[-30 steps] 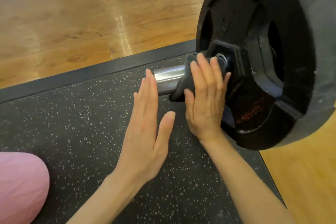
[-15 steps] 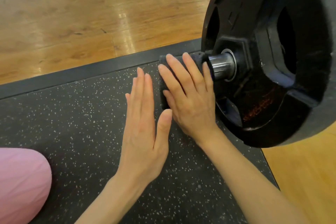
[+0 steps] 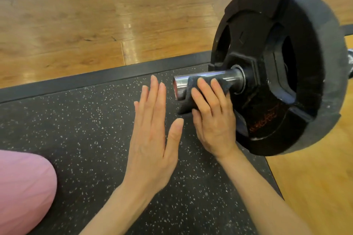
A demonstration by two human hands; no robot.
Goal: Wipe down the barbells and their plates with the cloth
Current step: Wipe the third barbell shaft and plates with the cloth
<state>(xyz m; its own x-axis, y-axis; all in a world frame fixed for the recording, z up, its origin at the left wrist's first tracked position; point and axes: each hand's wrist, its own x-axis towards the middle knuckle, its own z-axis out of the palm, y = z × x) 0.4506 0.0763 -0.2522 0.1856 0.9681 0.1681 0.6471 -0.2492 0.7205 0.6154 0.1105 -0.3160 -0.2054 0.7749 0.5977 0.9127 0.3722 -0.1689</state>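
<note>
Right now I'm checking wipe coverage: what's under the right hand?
Under the right hand lies the dark cloth, wrapped over the barbell sleeve. The chrome tip and the stretch near the plate show; the middle is covered.

A black rubber gym mat (image 3: 80, 139) flecked with pale specks fills the lower middle of the view, edged along its far side by a plain dark border strip (image 3: 107, 75). Beyond and to the right of it lies glossy wooden plank flooring (image 3: 95, 15) with light glare. A knee in pink fabric (image 3: 21, 189) rests on the mat at the lower left.
</note>
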